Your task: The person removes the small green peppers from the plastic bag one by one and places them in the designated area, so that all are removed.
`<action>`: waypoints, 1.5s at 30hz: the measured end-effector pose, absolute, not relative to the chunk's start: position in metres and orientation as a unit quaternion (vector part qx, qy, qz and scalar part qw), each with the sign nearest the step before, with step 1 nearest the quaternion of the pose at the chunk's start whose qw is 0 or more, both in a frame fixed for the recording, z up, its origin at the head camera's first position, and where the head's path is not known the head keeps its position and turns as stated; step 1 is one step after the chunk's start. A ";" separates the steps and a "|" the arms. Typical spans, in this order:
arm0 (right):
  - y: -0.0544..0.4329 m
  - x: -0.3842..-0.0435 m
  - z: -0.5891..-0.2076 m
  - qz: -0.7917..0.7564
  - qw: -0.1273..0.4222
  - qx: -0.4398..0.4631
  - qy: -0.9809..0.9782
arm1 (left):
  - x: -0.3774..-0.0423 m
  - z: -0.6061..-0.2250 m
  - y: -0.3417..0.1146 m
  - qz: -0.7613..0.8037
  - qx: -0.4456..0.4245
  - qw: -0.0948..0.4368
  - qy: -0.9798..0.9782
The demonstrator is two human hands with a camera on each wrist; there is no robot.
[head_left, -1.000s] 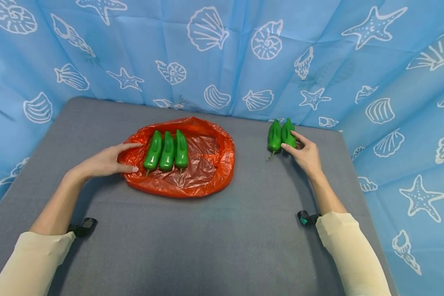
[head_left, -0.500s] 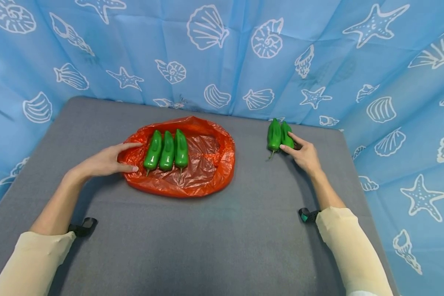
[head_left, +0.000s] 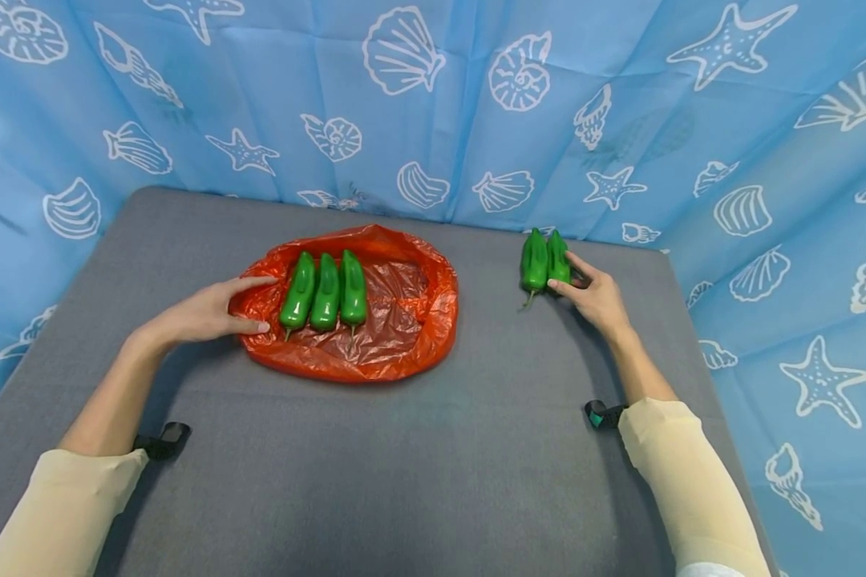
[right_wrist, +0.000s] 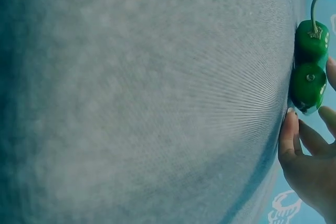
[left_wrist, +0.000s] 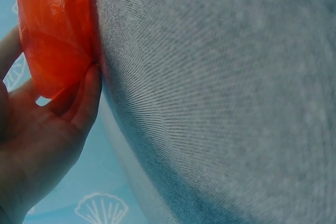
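Three green peppers (head_left: 325, 294) lie side by side in a red plastic bag (head_left: 443, 320) whose mouth is spread wide. My left hand (head_left: 202, 315) holds the bag's left edge with thumb and fingers apart; in the left wrist view the red film (left_wrist: 55, 30) runs between its fingers. At the far right, my right hand (head_left: 597, 303) grips a green pepper (head_left: 559, 268) by its lower part, the thumb at its near end. That pepper lies against another green pepper (head_left: 534, 264), whose stem points toward me. Part of the gripped pepper is hidden behind the fingers.
A grey cloth-covered table (head_left: 375, 473) bears everything. Blue curtains (head_left: 447, 104) with white seashell prints stand along its back and right edges, close behind the right pair of peppers. Each wrist wears a black device (head_left: 166, 441).
My right hand has shifted its pepper slightly left, up against the neighbouring one. The left hand, the bag and the three peppers in it have stayed put.
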State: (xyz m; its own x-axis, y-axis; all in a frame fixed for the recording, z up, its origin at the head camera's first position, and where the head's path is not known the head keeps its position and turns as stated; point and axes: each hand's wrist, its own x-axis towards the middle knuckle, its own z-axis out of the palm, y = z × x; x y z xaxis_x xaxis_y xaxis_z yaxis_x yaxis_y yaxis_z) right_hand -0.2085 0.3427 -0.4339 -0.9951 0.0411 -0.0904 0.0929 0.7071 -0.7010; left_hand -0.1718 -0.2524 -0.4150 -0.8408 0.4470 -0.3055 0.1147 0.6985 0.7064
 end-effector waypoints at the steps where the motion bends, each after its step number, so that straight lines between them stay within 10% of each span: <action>1: 0.343 -0.208 -0.433 -0.385 0.029 0.037 0.922 | -0.172 -0.415 -0.253 0.355 0.158 0.233 0.891; 21: 0.324 -0.192 -0.425 -0.409 -0.122 0.014 0.904 | -0.171 -0.417 -0.250 0.354 0.156 0.233 0.892; 45: 0.240 -0.165 -0.394 -0.524 -0.105 -0.096 0.840 | -0.169 -0.415 -0.249 0.356 0.154 0.232 0.892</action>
State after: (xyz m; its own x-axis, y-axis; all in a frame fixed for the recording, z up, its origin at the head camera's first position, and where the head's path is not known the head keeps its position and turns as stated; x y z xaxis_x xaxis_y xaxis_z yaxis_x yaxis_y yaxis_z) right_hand -0.1650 0.2398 -0.3943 -0.9596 -0.0503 0.2769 -0.2707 0.4336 -0.8595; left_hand -0.1686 -0.2494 -0.4146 -0.8452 0.4399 -0.3036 0.1103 0.6993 0.7063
